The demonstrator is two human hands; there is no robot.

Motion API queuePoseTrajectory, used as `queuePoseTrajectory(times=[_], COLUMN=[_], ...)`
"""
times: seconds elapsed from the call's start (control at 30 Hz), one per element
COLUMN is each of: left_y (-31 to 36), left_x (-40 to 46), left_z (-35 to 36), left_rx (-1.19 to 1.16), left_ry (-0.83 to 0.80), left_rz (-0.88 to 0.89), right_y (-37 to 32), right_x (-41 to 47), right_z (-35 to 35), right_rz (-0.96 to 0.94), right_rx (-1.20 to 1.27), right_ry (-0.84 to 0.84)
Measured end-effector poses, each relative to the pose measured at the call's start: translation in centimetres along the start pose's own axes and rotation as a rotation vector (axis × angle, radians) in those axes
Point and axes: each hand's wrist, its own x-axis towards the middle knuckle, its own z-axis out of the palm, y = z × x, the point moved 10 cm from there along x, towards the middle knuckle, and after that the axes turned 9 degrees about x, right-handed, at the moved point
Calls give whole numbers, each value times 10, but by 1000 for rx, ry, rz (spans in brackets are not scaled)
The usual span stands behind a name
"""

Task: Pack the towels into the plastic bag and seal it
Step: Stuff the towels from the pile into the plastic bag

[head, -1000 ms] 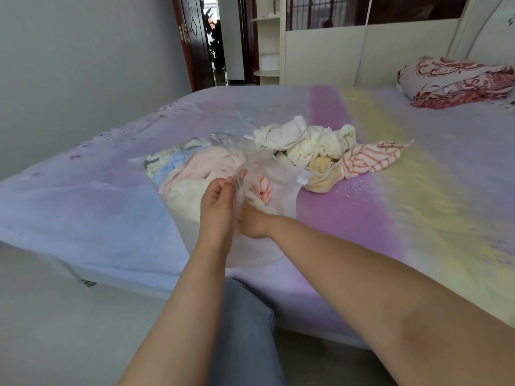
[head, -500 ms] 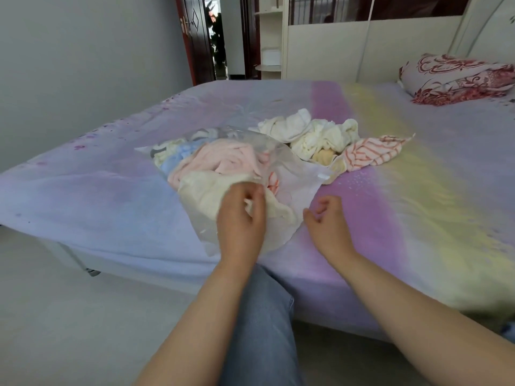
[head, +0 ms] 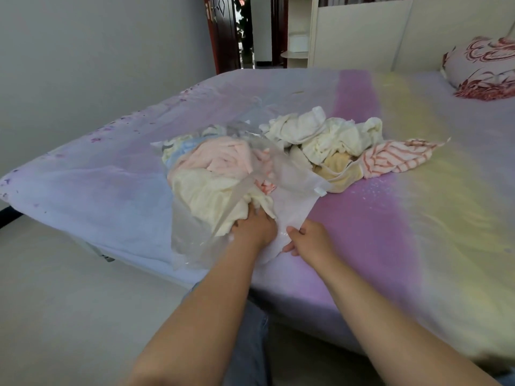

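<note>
A clear plastic bag (head: 192, 235) lies on the bed, stuffed with pink, cream and blue towels (head: 214, 165). My left hand (head: 255, 225) reaches into the bag's mouth, its fingers buried against the cream towel (head: 206, 196). At the bag's near right edge, my right hand (head: 309, 240) pinches the plastic between thumb and fingers. A loose pile of white and cream towels (head: 323, 135) and a red-striped towel (head: 395, 157) lies just behind the bag on the right, outside it.
The bed (head: 418, 218) has a sheet in purple, pink and yellow; its near edge runs under my arms. A patterned pillow (head: 485, 68) rests at the far right. An open doorway (head: 242, 32) shows behind. Bare floor lies to the left.
My left hand has gone forward from above the bag into its mouth against the cream towel. My right hand has moved left from the sheet and taken hold of the bag's edge.
</note>
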Motion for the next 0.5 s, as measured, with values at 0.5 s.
queuePoseTrajectory(times=[0.5], left_y=[-42], left_x=[58], left_z=[-56], left_rx=[-434], left_ry=[68], left_rz=[-112], right_y=[-27], right_x=[67], right_z=[43], right_rz=[-34], right_rx=[104], right_ry=[-97])
